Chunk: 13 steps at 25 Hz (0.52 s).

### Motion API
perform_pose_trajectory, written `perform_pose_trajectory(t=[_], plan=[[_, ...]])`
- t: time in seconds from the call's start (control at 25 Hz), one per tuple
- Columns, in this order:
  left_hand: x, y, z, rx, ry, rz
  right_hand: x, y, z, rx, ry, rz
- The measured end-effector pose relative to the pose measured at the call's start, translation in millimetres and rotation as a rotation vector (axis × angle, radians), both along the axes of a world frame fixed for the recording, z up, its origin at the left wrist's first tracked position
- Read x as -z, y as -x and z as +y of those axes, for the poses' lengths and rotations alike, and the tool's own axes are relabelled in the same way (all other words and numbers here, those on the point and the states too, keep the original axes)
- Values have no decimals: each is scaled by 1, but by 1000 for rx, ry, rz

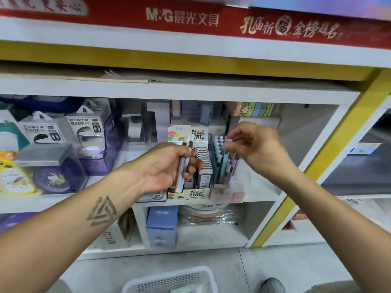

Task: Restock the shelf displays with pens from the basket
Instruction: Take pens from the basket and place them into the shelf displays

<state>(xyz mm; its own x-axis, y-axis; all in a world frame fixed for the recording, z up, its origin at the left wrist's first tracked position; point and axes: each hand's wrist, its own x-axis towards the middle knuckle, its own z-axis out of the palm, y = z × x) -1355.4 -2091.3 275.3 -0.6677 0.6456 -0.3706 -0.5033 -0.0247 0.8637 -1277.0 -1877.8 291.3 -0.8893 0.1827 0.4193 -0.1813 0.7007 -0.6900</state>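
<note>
My left hand (167, 166) is shut on a few pale lavender pens (183, 163), held upright in front of the shelf. My right hand (254, 144) pinches the top of a light blue pen (224, 159) that stands in the clear pen display (227, 187) among several pastel pens. The white basket (167, 281) sits on the floor below, at the bottom edge of the view; its contents are mostly hidden.
A pencil-lead display box (194, 166) stands just left of the pen display. Power bank packs (86, 132) and clocks (53, 178) fill the shelf's left side. A blue box (161, 225) sits on the lower shelf. A yellow post (313, 163) borders the right.
</note>
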Motion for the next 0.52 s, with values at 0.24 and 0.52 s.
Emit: perform_pose_trajectory(t=[0.24,0.52], plan=[[8,4,-3,-46,-16,53,23,-4,-3,-21,-194,20],[9,3,-2,-35,-34,43,24,-4,-9,-59,-218,60]])
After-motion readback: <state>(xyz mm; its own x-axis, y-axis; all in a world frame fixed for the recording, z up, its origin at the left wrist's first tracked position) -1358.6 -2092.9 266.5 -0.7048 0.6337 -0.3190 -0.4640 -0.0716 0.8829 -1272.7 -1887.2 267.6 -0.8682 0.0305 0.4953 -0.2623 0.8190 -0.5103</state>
